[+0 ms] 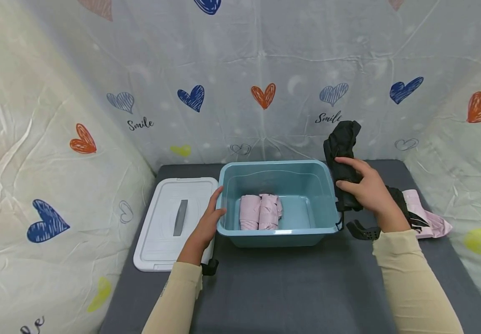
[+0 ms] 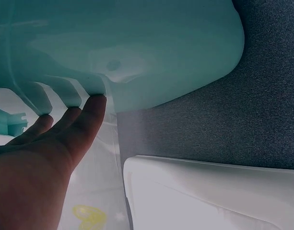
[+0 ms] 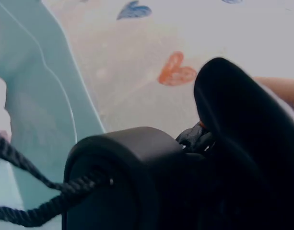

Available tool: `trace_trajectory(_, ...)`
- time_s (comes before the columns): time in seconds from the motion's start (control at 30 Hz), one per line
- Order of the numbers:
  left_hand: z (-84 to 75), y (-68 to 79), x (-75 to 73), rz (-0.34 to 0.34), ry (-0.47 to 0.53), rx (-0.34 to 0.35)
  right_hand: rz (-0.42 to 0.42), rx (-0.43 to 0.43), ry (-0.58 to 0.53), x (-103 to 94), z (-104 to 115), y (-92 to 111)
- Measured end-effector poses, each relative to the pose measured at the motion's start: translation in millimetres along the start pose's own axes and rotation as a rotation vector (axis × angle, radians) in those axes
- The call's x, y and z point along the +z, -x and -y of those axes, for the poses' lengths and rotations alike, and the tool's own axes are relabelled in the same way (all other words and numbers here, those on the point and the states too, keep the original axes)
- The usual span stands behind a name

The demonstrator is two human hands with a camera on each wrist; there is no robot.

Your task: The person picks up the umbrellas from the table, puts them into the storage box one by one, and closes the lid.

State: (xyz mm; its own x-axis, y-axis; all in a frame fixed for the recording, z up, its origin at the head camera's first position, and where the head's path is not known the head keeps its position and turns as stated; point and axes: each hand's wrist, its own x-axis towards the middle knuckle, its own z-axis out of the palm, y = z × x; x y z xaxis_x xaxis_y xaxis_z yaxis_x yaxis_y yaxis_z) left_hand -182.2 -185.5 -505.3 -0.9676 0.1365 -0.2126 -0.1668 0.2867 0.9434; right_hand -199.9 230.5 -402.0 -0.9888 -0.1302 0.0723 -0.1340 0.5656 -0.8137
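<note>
A light-blue plastic storage bin stands on the table, with two pink rolled bundles side by side inside. My left hand holds its left rim. The left wrist view shows straight fingers against the ribs under that rim, while the thumb lies over the edge in the head view. My right hand grips a black folded umbrella just outside the bin's right wall. In the right wrist view the umbrella's handle and cord loop show close up; most of that hand is hidden.
Left of the bin lies a white lid with a grey handle. Beside my right wrist, a pink folded item and some black fabric lie on the dark grey table. Heart-printed curtains enclose the back and sides.
</note>
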Motion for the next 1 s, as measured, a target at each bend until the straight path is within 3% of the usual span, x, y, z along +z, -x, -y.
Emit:
trace_trajectory(0.57,1.7,0.9,-0.2,0.002,0.012,0.008,0.138,-0.043,-0.083,43.9,26.6,-29.3)
trace_trajectory(0.8,-30.7,17.5,-1.5,0.053,0.012,-0.019,0.153,-0.07,-0.012,61.9,24.2,-37.9)
trace_trajectory(1.0,-5.8,1.9,-0.8,0.032,0.026,-0.018,0.188,-0.075,0.069,72.6,23.3,-40.8)
